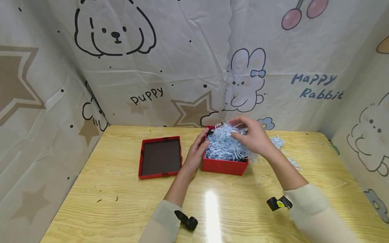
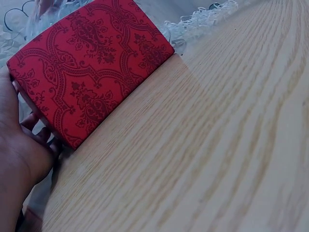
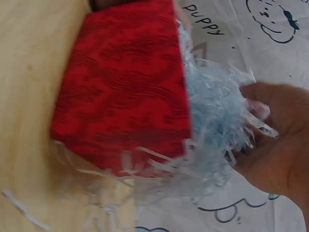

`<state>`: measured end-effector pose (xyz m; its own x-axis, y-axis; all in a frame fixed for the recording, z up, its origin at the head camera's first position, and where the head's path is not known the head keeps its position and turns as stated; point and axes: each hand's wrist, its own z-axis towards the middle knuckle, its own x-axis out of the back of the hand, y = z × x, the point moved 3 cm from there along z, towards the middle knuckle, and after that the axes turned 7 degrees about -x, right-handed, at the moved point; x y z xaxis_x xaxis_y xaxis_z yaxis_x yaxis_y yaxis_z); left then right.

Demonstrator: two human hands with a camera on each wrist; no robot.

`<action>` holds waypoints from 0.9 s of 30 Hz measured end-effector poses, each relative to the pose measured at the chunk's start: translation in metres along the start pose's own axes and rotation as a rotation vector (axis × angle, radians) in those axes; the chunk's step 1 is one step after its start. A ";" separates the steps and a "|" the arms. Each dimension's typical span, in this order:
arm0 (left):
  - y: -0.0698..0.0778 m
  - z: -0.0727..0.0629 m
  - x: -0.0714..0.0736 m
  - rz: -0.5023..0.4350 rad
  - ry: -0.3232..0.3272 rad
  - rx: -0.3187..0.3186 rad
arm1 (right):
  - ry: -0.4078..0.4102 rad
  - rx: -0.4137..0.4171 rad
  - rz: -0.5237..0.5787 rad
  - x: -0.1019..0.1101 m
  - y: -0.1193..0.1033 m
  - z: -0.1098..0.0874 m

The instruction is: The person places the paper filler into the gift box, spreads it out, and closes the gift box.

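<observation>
A red box with a dark damask pattern, plain in the left wrist view on its front wall, stands on the table. Pale blue shredded paper fills it and heaps above the rim. My left hand lies along the box's left side, fingers extended against the wall. Over the right part of the heap, my right hand grips some of the shreds between thumb and fingers. In the right wrist view, strands bulge from the box toward that hand.
A red-rimmed lid with a dark inside lies left of the box on the wooden table. Loose shreds are scattered to the box's right. A printed cloth hangs behind and at both sides.
</observation>
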<state>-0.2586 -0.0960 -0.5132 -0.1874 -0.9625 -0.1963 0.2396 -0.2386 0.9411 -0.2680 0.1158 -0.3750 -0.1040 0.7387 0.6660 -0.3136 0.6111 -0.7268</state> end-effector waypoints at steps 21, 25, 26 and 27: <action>0.000 0.000 -0.001 0.021 -0.008 0.021 | -0.456 0.118 -0.193 -0.069 0.007 -0.007; -0.001 -0.001 0.000 0.023 -0.010 0.026 | -0.419 0.107 -0.169 -0.062 0.007 -0.009; -0.001 -0.002 0.000 0.024 -0.009 0.028 | -0.404 0.110 -0.153 -0.058 0.006 -0.010; 0.000 -0.002 0.000 0.024 -0.007 0.030 | -0.388 0.113 -0.136 -0.053 0.006 -0.011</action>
<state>-0.2568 -0.0963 -0.5142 -0.1885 -0.9670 -0.1713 0.2156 -0.2109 0.9534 -0.2539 0.0838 -0.4163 -0.3954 0.4787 0.7839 -0.4478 0.6447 -0.6196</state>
